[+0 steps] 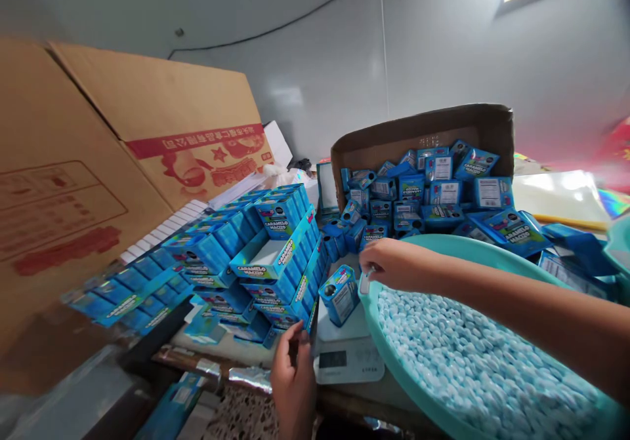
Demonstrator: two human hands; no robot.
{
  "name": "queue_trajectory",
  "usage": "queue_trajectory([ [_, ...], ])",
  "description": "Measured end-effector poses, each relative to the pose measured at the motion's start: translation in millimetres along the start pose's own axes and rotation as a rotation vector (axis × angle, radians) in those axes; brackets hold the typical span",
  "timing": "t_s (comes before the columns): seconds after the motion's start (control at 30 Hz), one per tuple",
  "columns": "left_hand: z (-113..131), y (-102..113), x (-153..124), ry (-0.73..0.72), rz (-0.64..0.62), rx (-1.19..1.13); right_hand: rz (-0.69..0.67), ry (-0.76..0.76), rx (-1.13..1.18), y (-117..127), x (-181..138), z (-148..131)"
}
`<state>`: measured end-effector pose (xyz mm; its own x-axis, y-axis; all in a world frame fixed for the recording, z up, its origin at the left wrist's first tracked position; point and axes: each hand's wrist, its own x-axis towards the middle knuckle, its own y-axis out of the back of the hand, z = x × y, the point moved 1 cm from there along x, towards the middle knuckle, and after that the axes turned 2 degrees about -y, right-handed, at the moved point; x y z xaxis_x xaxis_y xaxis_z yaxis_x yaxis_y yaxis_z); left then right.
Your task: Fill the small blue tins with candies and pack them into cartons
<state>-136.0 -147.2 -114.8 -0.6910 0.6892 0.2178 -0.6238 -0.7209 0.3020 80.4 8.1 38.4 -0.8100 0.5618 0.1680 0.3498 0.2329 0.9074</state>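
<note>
My right hand (384,263) reaches across a turquoise basin (388,355) to its left rim. Its fingers are curled down in a pinch, and what they hold, if anything, is hidden. The basin is full of small pale-blue and white candies (472,348). Just left of that hand, a small blue candy box (340,299) stands upright on a white digital scale (361,361). My left hand (294,378) is low in front, left of the scale, fingers loosely bent with a gap to the thumb and nothing visible between them. Stacked blue display trays (278,289) rise right behind it.
An open carton (423,128) at the back spills many blue boxes (443,191). A big cardboard box (162,119) stands at the left. More rows of blue boxes (132,289) lie beside it. The table edge (231,368) runs along the front.
</note>
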Motion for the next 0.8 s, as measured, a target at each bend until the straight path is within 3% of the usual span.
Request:
queue_trajectory([
  [0.1,3,0,1,-0.030,-0.015,0.047,0.052,0.159,0.116,4,22,-27],
  [0.2,3,-2,1,-0.044,0.031,0.040,-0.021,0.228,0.183,-8,42,-43],
  [0.37,-4,-5,2,-0.054,0.060,-0.121,-0.111,0.236,0.026,-22,52,-45],
  [0.5,0,-4,1,-0.035,0.011,-0.079,-0.076,0.250,-0.169,-1,24,-45],
  [0.6,2,-3,0,0.027,0.016,-0.056,-0.132,0.127,-0.264,9,-9,-38],
  [0.8,-6,-3,-2,-0.017,0.003,-0.046,-0.494,-0.145,-0.263,-21,-50,-1],
])
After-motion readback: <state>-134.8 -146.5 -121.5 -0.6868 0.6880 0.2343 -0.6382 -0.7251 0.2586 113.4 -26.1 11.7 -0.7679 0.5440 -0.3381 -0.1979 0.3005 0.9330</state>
